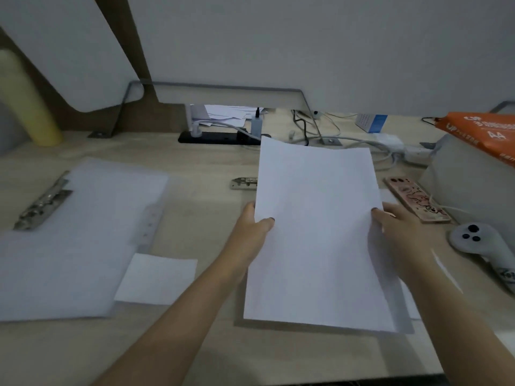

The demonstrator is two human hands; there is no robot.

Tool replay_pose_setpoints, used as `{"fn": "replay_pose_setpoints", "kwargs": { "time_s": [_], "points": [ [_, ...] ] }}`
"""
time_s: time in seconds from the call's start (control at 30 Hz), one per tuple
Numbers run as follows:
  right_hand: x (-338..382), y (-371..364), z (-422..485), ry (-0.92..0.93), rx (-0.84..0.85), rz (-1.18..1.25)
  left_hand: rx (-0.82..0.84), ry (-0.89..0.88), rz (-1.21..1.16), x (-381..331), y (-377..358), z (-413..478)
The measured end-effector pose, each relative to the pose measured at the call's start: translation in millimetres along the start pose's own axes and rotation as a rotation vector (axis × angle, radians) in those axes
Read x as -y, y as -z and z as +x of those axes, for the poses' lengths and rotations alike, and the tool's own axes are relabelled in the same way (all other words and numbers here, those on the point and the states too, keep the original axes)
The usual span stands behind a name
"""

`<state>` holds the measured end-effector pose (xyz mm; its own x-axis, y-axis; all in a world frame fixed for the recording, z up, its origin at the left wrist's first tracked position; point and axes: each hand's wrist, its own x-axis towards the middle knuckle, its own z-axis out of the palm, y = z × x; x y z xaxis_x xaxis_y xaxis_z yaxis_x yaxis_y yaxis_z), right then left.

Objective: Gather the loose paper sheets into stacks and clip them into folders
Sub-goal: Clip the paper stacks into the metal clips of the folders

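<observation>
A stack of white paper sheets (pixel 317 235) is held above the wooden desk (pixel 195 207), tilted away from me. My left hand (pixel 253 227) grips its left edge with the thumb on top. My right hand (pixel 395 229) grips its right edge the same way. More white sheets lie under the stack at the lower right. A translucent folder (pixel 69 240) with a metal clip (pixel 41 201) lies open on the left. A smaller white sheet (pixel 157 280) rests at its lower right corner. Another metal clip (pixel 243 183) shows behind the stack's left edge.
A phone in a pink case (pixel 415 200) and a white controller (pixel 473 240) lie to the right. An orange A4 paper pack (pixel 485 132) sits on a white box at far right. A black power strip (pixel 217 136) and cables run along the back edge.
</observation>
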<state>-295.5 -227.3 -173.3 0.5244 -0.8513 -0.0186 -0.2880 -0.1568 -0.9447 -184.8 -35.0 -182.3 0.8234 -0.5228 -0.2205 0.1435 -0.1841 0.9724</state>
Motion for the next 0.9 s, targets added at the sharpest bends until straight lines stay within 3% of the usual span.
{"fn": "replay_pose_setpoints", "kwargs": {
  "time_s": [0.2,0.37,0.5,0.8,0.9],
  "points": [
    [4.1,-66.6,-21.5,-0.046,0.184,-0.053,-0.191,0.046,0.066,21.0,63.6,-11.7],
    [0.6,-96.6,-26.1,-0.154,0.275,-0.134,-0.151,0.208,0.140,36.7,95.2,-4.3],
    [-13.5,-100.4,-25.2,-0.237,0.282,-0.121,-0.118,0.267,0.225,42.3,99.5,3.1],
    [-11.9,-106.0,-18.4,-0.269,0.195,-0.150,-0.139,0.156,0.362,46.2,114.1,18.7],
    [-5.6,-108.1,-15.4,-0.211,0.199,-0.233,-0.165,0.153,0.582,44.2,115.0,22.3]
  ]
}}
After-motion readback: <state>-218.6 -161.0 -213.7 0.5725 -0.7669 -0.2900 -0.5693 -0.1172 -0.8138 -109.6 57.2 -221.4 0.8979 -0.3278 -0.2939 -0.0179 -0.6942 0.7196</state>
